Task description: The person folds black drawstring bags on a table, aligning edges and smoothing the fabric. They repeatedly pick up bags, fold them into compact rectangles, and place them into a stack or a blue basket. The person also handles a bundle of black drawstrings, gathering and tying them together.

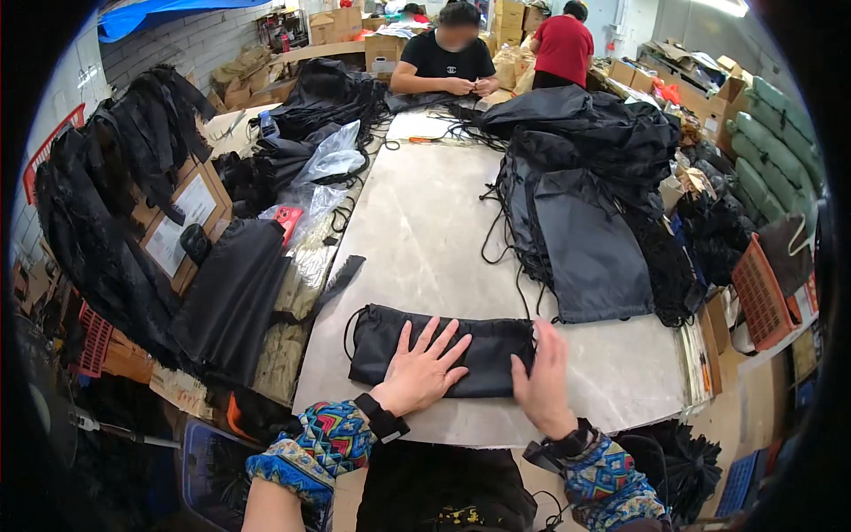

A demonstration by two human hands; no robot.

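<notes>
A folded black drawstring bag (495, 350) lies flat near the front edge of the table (425, 239). A loop of black cord sticks out at its upper left corner, and another cord runs up from its right end. My left hand (424, 365) rests palm down on the bag's middle with its fingers spread. At the bag's right end is my right hand (542, 379), its thumb apart from its stretched fingers and touching the edge. To the right of the bag, a flat black drawstring bag (592, 253) tops a pile of similar ones with tangled cords.
Black fabric strips (97, 195) hang over a cardboard box (191, 222) at the left. Beside them lie clear plastic bags (332, 155) and a red phone-like object (287, 220). A co-worker (450, 62) sits at the far end; another person in red (565, 49) stands behind. An orange crate (769, 288) stands right.
</notes>
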